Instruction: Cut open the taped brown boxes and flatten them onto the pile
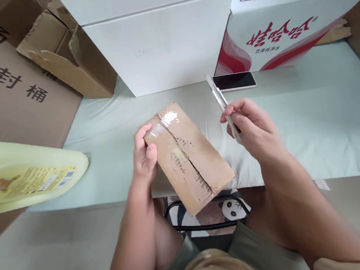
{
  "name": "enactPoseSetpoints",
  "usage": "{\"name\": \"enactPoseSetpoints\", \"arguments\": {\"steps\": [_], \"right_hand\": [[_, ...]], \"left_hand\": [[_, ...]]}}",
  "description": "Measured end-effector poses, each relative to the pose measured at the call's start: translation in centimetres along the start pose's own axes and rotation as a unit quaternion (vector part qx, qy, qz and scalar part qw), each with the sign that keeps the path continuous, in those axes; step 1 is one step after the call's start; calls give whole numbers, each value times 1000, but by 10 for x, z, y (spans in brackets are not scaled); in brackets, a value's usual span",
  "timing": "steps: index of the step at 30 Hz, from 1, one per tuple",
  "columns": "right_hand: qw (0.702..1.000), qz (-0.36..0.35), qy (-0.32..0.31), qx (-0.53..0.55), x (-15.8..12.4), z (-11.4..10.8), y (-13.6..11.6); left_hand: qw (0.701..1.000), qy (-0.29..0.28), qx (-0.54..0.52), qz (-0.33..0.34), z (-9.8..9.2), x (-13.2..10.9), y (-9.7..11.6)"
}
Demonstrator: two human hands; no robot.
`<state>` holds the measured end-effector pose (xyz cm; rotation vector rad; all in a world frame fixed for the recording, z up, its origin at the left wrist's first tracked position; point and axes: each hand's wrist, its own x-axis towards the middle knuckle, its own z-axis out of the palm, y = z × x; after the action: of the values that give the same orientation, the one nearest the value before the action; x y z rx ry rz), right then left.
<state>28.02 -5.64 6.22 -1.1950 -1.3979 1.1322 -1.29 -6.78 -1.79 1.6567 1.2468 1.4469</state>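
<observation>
In the head view, clock positions are taken from the small cardboard box [196,150], with 12 pointing away from the person. That box is held near the front edge of the cloth-covered table [309,134], its near corner reaching past the edge in the picture. Its seam runs from 11 to 5 o'clock, with clear tape glossy at the 11 end and scuffed, torn marks beside it.

At 9 to 10 o'clock, the person's left hand [144,154] grips the box's side, thumb on top. Between 2 and 3, the right hand [253,130] grasps a slim cutter [221,101] pointing towards 11, apart from the box.

The phone [234,81] lies between 1 and 2, just before a red-and-white carton [271,34]. A white box [161,50] stands at 12, an open cardboard box [92,71] at 10, and a yellow bottle [31,174] at 9. At 5, below the table edge, shows a panda print [231,209].
</observation>
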Motion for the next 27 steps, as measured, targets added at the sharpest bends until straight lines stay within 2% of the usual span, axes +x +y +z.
{"name": "enactPoseSetpoints", "arguments": {"steps": [3, 7, 11, 14, 20, 27], "right_hand": [[995, -87, -38, 25, -9, 4, -20], [987, -157, -10, 45, -15, 11, -26], [987, -159, 9, 19, -19, 18, -24], [989, -142, 11, -34, -25, 23, -26], [966, -156, -41, -202, -30, 32, -37], [946, -186, -60, -259, -28, 34, -36]], "left_hand": [[1000, -8, 16, 16, 8, -3, 1], [998, -7, 15, 53, 21, -6, 2], [998, -28, -21, 52, 30, -7, 4], [999, -21, -7, 43, 31, -8, 7], [999, -13, -9, 43, 31, -7, 13], [999, -17, 1, 29, 29, -6, 14]]}}
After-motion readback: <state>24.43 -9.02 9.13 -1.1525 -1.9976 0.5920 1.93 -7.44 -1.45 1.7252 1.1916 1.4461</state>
